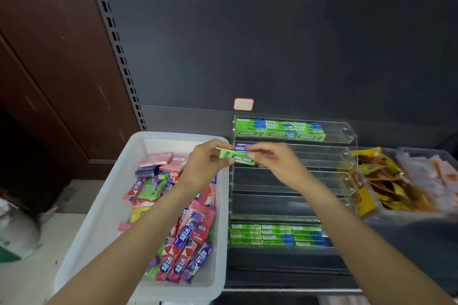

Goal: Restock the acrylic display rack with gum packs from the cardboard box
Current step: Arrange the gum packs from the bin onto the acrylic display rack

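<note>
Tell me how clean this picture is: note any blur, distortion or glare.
Head view: wide-angle lens bends the shelf upright and stretches the forearms at the edges; the snack bin on the right and the bag at lower left are smeared; the green gum pack between the left hand and right hand reads sharply; the acrylic rack shows faint edge glints; the backdrop is dim.

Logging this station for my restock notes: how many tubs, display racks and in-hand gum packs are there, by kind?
White tub of mixed gum: 1
Grey tub of snack sachets: 1
Acrylic rack: 1
Green gum pack, held by left hand and right hand: 1
Total: 4
</note>
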